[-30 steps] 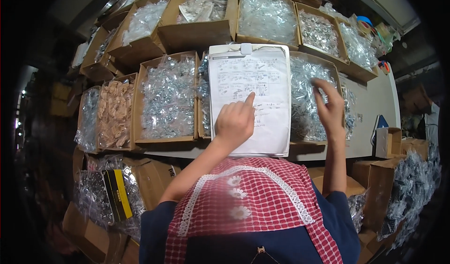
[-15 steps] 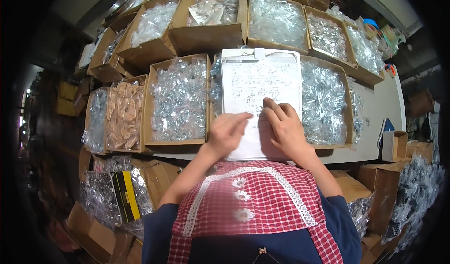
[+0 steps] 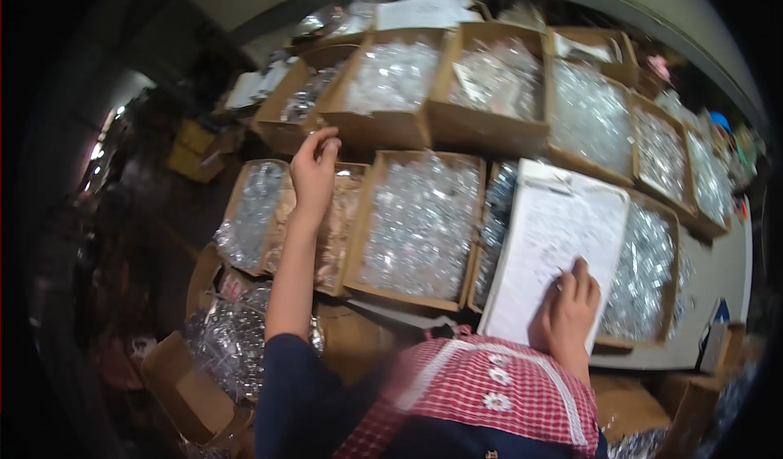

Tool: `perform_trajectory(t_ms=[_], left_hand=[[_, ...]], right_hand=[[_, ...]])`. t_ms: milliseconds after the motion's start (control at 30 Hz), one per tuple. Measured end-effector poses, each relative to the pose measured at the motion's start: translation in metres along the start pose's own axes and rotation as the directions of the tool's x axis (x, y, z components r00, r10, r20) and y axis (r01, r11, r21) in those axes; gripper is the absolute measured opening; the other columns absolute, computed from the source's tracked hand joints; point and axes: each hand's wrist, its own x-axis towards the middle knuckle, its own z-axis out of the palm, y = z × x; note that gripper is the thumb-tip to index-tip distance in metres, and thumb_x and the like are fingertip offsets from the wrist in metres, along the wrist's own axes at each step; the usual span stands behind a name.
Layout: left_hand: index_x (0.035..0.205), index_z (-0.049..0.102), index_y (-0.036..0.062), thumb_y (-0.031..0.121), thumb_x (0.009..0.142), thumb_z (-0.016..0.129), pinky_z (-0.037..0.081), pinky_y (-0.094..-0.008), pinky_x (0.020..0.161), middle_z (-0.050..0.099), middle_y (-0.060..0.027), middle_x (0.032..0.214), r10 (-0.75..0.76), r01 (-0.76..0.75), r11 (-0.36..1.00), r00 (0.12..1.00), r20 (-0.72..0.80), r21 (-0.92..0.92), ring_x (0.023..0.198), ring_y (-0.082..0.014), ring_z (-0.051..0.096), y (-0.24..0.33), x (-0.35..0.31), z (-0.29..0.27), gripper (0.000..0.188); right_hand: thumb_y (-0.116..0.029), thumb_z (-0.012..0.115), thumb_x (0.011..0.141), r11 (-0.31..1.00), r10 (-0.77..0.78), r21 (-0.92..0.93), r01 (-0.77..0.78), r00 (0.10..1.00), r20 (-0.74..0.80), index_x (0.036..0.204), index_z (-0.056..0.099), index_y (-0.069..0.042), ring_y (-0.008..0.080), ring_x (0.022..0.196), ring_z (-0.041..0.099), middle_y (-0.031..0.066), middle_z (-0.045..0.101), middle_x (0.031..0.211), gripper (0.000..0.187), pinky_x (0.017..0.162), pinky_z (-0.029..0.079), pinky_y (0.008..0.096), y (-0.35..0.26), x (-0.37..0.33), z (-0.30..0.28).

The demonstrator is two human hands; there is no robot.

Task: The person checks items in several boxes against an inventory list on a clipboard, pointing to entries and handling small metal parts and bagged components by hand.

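Note:
A clipboard [image 3: 531,183] with printed paper sheets lies tilted over the front row of boxes, its lower end near my apron. Resting on the lower right of the paper is my right hand [image 3: 573,308], fingers stretched out and apart. My left hand [image 3: 314,174] is raised over the box of tan wooden-looking pieces [image 3: 341,218], close to the front wall of a back-row box [image 3: 281,135]. Its fingers are loosely bent, with nothing visible in them. Right of that arm stands a cardboard box of clear bags with small metal parts [image 3: 420,222].
Behind are more cardboard boxes of clear bags [image 3: 391,76], including one with white slips [image 3: 493,80]. A narrow box of bags [image 3: 253,214] stands far left. Lower left, a heap of shiny bagged parts [image 3: 232,341] sits beside an open carton [image 3: 188,386]. The pale table edge [image 3: 701,296] shows at right.
My left hand has left the clipboard and reached out to the far left. My right hand stays on the paper. The whole view has swung left and tilted, and the clipboard now appears slanted.

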Motion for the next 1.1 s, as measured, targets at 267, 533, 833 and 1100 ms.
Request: perform_trajectory(t_ms=[267, 533, 833, 1100], left_hand=[[0.108, 0.072, 0.0027, 0.012, 0.073, 0.062, 0.049, -0.0460, 0.094, 0.070, -0.0229, 0.105, 0.077, 0.042, 0.774, 0.984, -0.159, 0.632, 0.103, -0.0397, 0.064, -0.135, 0.180, -0.054, 0.038], [0.107, 0.077, 0.0181, 0.022, 0.079, 0.063, 0.050, -0.0472, 0.096, 0.072, -0.0176, 0.106, -0.141, -0.077, 0.628, 0.967, 0.211, 0.774, 0.107, -0.0402, 0.062, -0.211, 0.257, -0.002, 0.032], [0.075, 0.068, 0.0070, 0.021, 0.083, 0.061, 0.056, -0.0394, 0.069, 0.071, -0.0089, 0.078, -0.266, 0.264, 0.852, 0.962, 0.060, -0.452, 0.077, -0.0255, 0.069, -0.163, 0.255, -0.035, 0.018], [0.088, 0.065, 0.0043, 0.019, 0.088, 0.062, 0.061, -0.0367, 0.064, 0.065, -0.0055, 0.080, -0.172, 0.520, 0.689, 0.794, 0.583, -0.505, 0.072, -0.0178, 0.067, 0.015, 0.151, 0.011, 0.015]], right_hand=[[-0.003, 0.051, 0.079, 0.990, 0.142, 0.042, -0.138, 0.982, -0.123, 0.116, 0.054, 0.005, 0.0424, 0.122, 0.040, 0.0253, 0.046, 0.143, 0.038, 0.106, 0.032, 0.0511, -0.014, -0.002, 0.022], [0.000, 0.049, 0.079, 0.982, 0.187, 0.009, -0.188, 0.975, -0.123, 0.115, 0.052, 0.006, 0.0417, 0.122, 0.039, 0.0260, 0.046, 0.143, 0.036, 0.105, 0.031, 0.0513, -0.016, 0.004, 0.023], [-0.001, 0.049, 0.080, 0.983, 0.181, 0.029, -0.179, 0.975, -0.126, 0.115, 0.052, 0.005, 0.0419, 0.123, 0.039, 0.0250, 0.045, 0.142, 0.036, 0.106, 0.031, 0.0510, -0.022, 0.005, 0.025], [0.000, 0.054, 0.079, 0.980, 0.183, 0.108, -0.166, 0.966, -0.180, 0.116, 0.056, 0.001, 0.0398, 0.122, 0.043, 0.0215, 0.050, 0.141, 0.037, 0.106, 0.034, 0.0473, -0.016, -0.001, 0.019]])
